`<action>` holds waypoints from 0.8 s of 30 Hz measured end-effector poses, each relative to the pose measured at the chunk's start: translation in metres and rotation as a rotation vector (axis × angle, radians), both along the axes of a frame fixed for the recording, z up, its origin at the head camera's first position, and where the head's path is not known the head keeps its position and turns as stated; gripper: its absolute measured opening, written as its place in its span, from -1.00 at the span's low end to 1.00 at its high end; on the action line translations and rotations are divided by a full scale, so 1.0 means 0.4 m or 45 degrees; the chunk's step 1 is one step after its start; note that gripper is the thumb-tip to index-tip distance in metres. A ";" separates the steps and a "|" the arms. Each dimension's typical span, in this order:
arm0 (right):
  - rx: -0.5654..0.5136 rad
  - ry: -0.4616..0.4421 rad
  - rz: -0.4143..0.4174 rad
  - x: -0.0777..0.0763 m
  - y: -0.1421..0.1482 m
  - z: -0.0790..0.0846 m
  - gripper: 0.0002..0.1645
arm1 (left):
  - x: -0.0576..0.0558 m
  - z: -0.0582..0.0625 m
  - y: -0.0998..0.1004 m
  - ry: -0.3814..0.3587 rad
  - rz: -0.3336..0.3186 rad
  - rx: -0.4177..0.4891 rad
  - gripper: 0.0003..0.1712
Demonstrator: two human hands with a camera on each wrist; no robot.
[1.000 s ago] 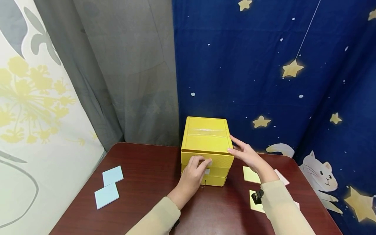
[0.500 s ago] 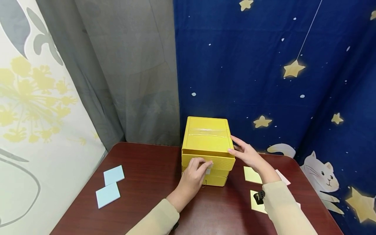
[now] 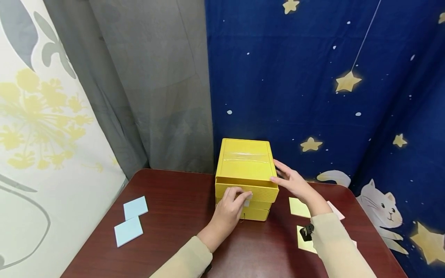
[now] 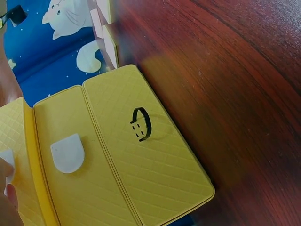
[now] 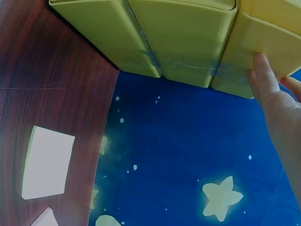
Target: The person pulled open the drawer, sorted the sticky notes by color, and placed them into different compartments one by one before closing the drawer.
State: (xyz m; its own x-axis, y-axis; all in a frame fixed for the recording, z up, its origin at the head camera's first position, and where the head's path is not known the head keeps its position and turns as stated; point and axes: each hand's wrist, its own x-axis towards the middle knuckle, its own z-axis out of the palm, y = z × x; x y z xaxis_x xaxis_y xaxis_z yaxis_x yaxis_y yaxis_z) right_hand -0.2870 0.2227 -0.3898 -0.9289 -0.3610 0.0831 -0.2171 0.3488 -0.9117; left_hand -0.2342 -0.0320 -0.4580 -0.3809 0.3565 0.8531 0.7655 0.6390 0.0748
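Clearly, the yellow drawer unit (image 3: 246, 166) touches both hands (image 3: 227, 204) (image 3: 294, 185), at front and right

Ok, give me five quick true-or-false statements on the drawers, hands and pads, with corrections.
1. The left hand pinches the white tab on the top drawer. True.
2. The top drawer is fully closed. False: it stands partly open.
3. The right hand touches the yellow cabinet. True.
4. The bottom drawer has no pull. False: the bottom drawer has a black loop.
5. In the head view, two light blue pads lie left of the cabinet. True.
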 end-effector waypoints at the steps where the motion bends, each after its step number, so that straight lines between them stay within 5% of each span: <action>1: -0.006 -0.001 0.004 0.000 -0.001 -0.001 -0.10 | 0.001 0.000 -0.001 0.000 -0.001 0.002 -0.69; 24: -0.032 -0.061 0.001 0.004 -0.009 -0.011 -0.10 | 0.022 0.002 -0.006 0.014 -0.073 0.029 -0.63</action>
State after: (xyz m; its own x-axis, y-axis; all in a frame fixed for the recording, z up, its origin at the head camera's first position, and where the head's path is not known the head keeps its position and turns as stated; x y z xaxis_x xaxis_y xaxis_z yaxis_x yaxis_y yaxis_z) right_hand -0.2855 0.2192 -0.3941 -0.9316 -0.3603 0.0478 -0.1735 0.3251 -0.9296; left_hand -0.2256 -0.0342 -0.4573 -0.3508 0.3580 0.8653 0.8017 0.5923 0.0800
